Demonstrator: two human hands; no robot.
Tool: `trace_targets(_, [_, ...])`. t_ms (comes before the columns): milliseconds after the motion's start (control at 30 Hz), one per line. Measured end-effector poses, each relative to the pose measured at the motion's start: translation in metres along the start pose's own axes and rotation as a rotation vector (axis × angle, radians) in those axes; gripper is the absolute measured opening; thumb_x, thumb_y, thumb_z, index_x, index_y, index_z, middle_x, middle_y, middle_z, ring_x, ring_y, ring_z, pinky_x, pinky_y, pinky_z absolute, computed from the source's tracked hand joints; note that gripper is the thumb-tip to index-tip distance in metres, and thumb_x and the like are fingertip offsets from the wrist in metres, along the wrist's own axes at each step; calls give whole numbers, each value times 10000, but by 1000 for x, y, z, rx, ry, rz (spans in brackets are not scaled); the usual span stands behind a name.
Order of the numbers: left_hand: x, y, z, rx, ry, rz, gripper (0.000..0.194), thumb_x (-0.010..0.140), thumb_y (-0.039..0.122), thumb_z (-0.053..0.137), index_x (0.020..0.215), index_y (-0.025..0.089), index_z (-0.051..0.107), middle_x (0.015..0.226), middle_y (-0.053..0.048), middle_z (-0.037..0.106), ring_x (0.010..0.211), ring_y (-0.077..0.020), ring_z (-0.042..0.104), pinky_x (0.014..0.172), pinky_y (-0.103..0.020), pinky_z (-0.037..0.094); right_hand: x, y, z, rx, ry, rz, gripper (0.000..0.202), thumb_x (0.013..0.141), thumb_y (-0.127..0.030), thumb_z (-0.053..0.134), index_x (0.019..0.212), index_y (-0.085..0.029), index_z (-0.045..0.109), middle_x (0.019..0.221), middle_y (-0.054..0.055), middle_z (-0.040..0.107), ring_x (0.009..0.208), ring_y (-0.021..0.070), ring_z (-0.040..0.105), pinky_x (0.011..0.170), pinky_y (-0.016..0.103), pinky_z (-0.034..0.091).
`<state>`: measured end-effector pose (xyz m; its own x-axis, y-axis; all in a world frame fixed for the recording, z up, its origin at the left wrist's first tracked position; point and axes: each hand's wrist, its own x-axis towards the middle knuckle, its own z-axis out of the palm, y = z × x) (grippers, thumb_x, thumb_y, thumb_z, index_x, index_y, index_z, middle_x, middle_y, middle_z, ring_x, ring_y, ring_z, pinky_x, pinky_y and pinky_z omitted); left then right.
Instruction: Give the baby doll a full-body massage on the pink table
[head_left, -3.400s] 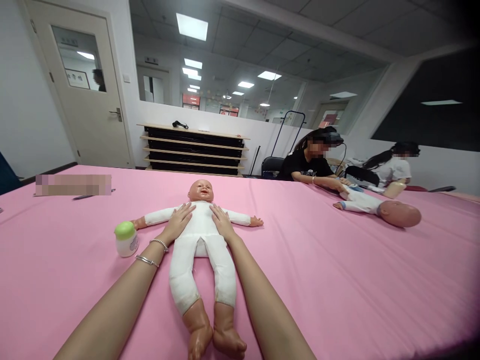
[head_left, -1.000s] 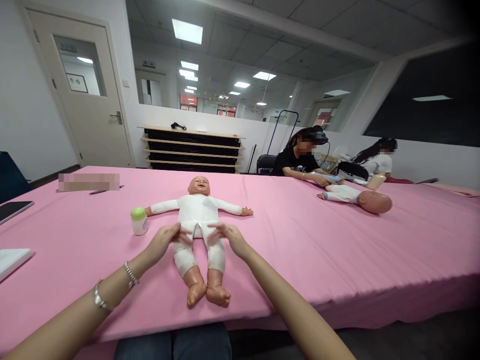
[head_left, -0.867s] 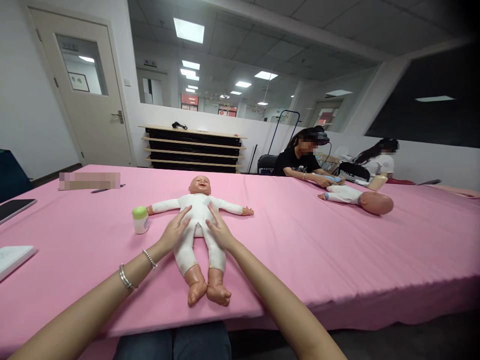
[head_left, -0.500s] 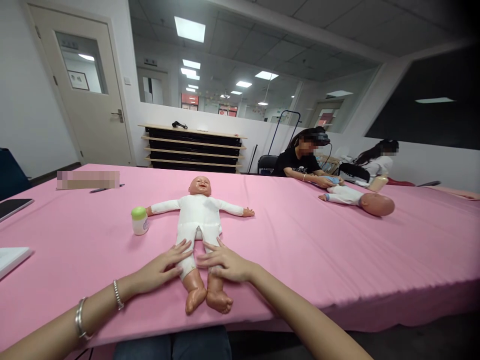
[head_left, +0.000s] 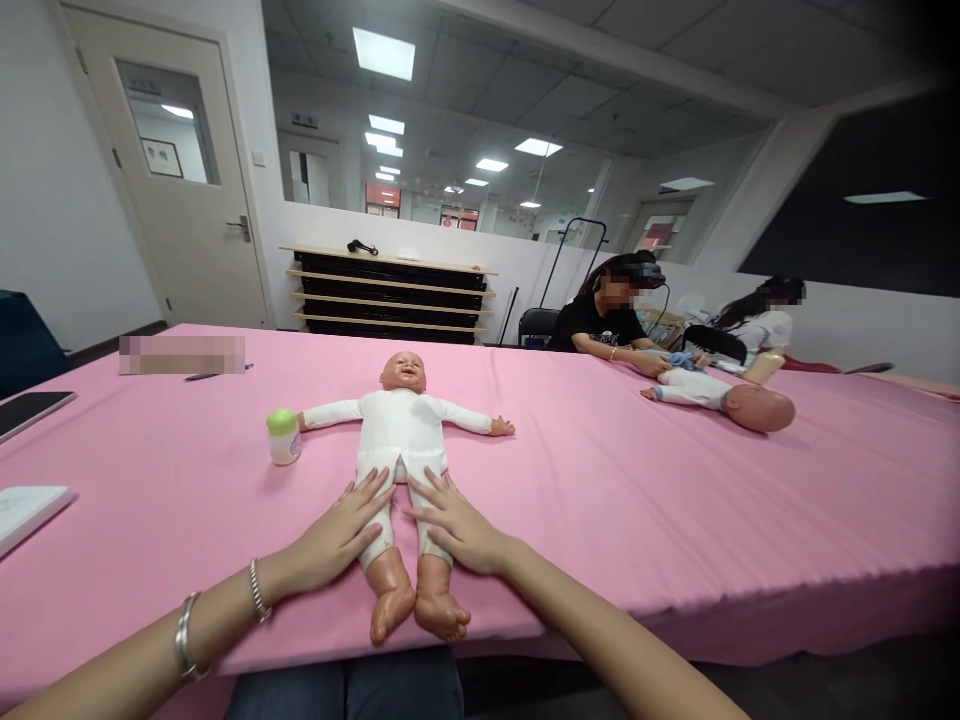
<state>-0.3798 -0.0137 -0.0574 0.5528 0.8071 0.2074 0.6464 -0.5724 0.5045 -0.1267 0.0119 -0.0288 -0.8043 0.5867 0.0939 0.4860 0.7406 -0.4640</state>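
Observation:
A baby doll [head_left: 401, 428] in a white bodysuit lies on its back on the pink table [head_left: 600, 480], arms spread, bare feet at the near edge. My left hand [head_left: 341, 530] lies flat with fingers apart on the doll's left-side thigh. My right hand [head_left: 454, 522] lies flat the same way on the other thigh. Neither hand grips anything. Two bracelets sit on my left wrist. A small white jar with a green lid [head_left: 284, 437] stands beside the doll's arm, left of it.
Two people sit at the far right of the table with a second doll [head_left: 724, 400] lying there. A dark tablet [head_left: 34, 408] and a white pad [head_left: 26, 505] lie at the left edge. A pen [head_left: 202, 375] lies farther back. Shelves and a door stand behind.
My hands slid from the doll's chest down its body to the lower legs, then moved back up a little onto the thighs. The doll stays in place.

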Motion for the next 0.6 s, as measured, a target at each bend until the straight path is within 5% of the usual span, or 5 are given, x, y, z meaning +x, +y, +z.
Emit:
trace_targets(167, [-16,-3,-26,-386,-14,17,449,901,470,328,1068,210,654,1163,-69,607,1167,-222,501,1068,-425,296,-15,-6,-5,317,72,-42,627,874,-558,167,1152,-189,591,1165,64,591,1278,166,410,1166,433,160])
trace_targets(267, [11,-7,-34,-473,258,-163,533,912,480,254,944,153,673,1022,-95,659,1040,-216,581,993,-410,396,13,1,-12,400,334,150,623,880,-540,166,1091,-166,618,1071,79,632,1086,145,564,1061,380,368])
trace_targets(333, [29,-9,-27,-312,392,-198,525,882,501,342,1235,157,523,1339,-108,455,1272,-233,374,1073,-433,275,32,3,-14,231,354,174,540,865,-529,290,1231,-206,522,1319,70,464,1265,164,416,1124,407,277])
trace_targets(433, [28,-5,-8,-78,215,-157,606,889,495,332,1420,215,249,1498,-75,113,1379,-256,65,1092,-519,112,35,-1,-8,29,133,127,527,853,-512,352,1333,-296,388,1492,5,92,1416,209,71,1160,498,50])
trace_targets(600, [-27,9,-1,-41,-65,35,528,914,412,333,1419,305,225,1484,-22,172,1372,-223,127,1101,-494,114,-21,-20,-1,57,-64,50,496,870,-464,351,1348,-332,345,1485,-20,135,1420,204,3,1154,511,28])
